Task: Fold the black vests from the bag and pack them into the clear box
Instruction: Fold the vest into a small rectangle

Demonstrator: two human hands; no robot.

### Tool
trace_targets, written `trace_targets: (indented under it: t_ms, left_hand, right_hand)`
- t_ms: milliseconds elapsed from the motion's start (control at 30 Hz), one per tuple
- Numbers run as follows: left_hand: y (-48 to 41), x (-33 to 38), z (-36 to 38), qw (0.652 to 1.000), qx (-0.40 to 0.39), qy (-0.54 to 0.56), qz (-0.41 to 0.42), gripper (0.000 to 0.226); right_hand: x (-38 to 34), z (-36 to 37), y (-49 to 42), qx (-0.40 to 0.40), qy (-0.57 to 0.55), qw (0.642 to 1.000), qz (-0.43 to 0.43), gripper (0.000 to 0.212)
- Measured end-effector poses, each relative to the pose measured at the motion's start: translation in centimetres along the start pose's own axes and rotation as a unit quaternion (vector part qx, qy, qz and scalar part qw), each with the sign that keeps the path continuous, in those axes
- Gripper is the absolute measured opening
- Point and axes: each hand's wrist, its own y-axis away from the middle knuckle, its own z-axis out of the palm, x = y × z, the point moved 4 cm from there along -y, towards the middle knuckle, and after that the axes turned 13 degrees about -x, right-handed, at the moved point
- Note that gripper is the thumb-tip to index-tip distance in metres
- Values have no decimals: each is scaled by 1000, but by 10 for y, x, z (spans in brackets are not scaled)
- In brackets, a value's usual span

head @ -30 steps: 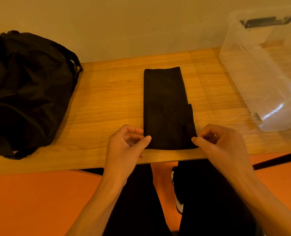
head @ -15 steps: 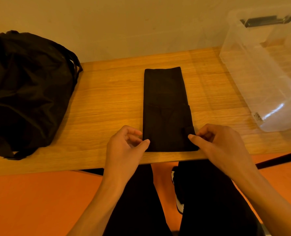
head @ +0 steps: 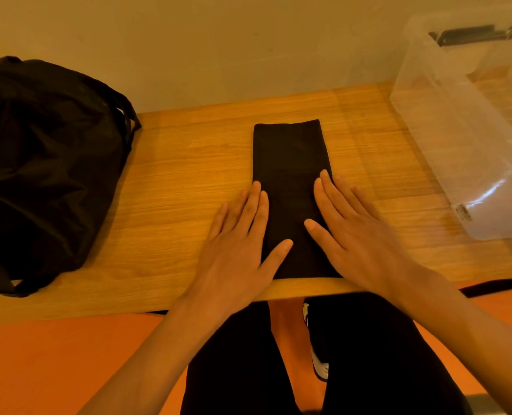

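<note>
The black vest (head: 289, 151) lay in the middle of the frame as 1 long, thin strip on the wooden table (head: 188, 175), with its near end at the table's front edge. Half a second before, both hands were curled at the 2 near corners. Now they lay flat and open. The left hand (head: 233, 259) rested on the strip's left edge and the table beside it. The right hand (head: 359, 238) pressed on the right side. They gripped nothing and stayed apart, with cloth between them. It looked like the hands were smoothing the strip flat, and it likely needed 1 more fold to go short. The bag (head: 45, 163) sat at the left. The clear box (head: 458, 130) stood at the upper right, with no vest showing in it.
</note>
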Motion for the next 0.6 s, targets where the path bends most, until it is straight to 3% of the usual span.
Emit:
trace_targets:
  t_ms: [333,467,533,600]
  left_hand:
    - [1,-10,-6,999,-18,24,-22,91]
    - [-19,-19,-31,982,41,186,3,85]
    - [-52,-29,-50,965,84,250,-6,69]
    - [-89,-40,-65,962,105,248,-46,52]
  right_hand:
    - [16,-1,1,-16,-31,999,33,89]
    - [20,-32,-11,88,-173,981,22,79]
    - [25,-49,-38,165,-218,962,18,65]
    - [31,-62,-72,179,-257,948,52,51]
